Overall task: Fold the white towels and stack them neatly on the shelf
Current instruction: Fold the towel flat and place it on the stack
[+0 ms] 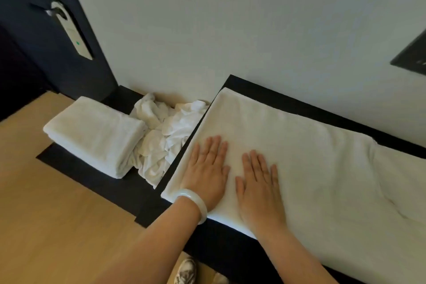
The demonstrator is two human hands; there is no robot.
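Both hands lie flat on a white towel (288,140) spread along a dark ledge (299,104) against the wall; the left hand (207,168), with a pale bangle (193,200) on its wrist, presses near the towel's left end, and the right hand (258,184) rests just beside it, palm down; the fingers (216,147) of both are straight and slightly spread, gripping nothing, only pressing the cloth

The towel's long axis runs from that left end away to the right and out of view, so almost all of its length lies to the right of the hands; the right hand is the nearer one to that loose stretch, which bulges and creases further along; my reading is that this is smoothing ahead of a fold, and the fold would most likely bring the right-hand length over towards the hands

To the left, on a lower dark shelf (76,168), sits one folded towel (94,131), touching a crumpled heap of white towels (161,138) between it and the ledge; that heap suggests the task is early, and the left hand is the closer one to the stack
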